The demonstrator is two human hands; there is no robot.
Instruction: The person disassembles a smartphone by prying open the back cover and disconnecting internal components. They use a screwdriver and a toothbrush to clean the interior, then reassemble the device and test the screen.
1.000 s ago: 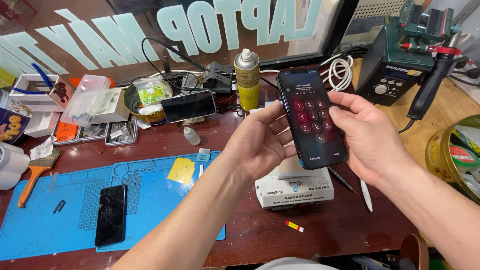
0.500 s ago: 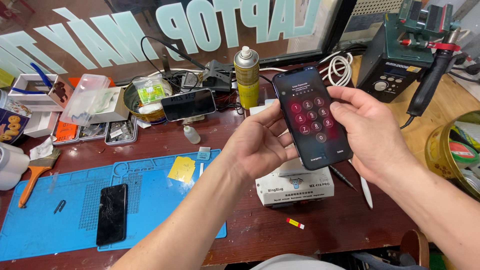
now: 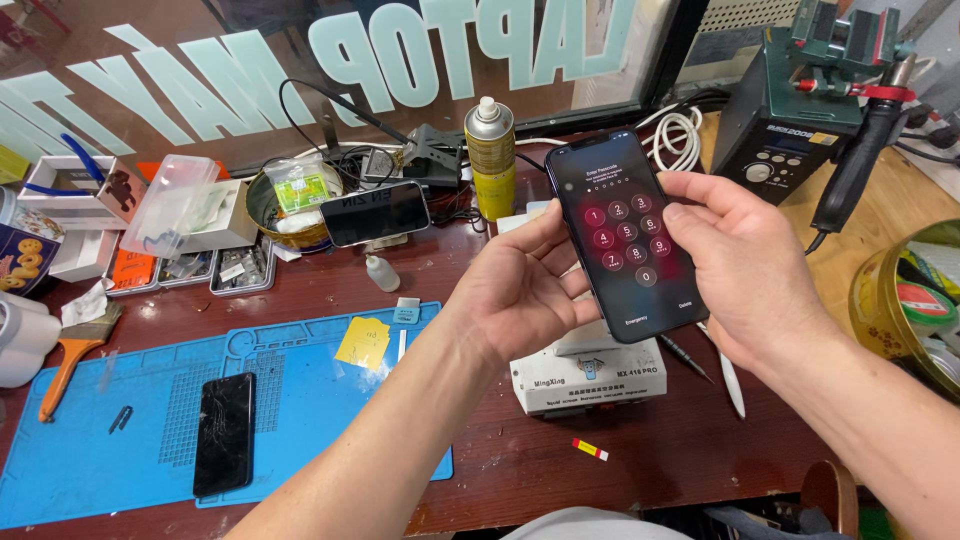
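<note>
Fingers [image 3: 560,262] of your left hand [image 3: 520,290] are curled round the back of the smartphone [image 3: 625,235], and your right hand [image 3: 750,265] wraps its other edge with the thumb resting right at the lit keypad. So both are closed on it and it's up in the air over the table [image 3: 640,470], above the small white box-shaped machine [image 3: 590,375].

Compared with a second ago, not much moved: the phone came up a touch and tilted more toward you, and the keypad screen is still showing the same, so I'd guess you're still at the unlock screen.

Biggest to smallest for the rest: blue work mat [image 3: 300,410] on the left, green soldering station [image 3: 790,120] at the back right, a cracked dark phone [image 3: 225,432] lying on the mat, a second phone [image 3: 375,213] propped near the window, a yellow spray can [image 3: 491,160] behind your left hand, and a yellow sticky note [image 3: 363,342] on the mat.
</note>
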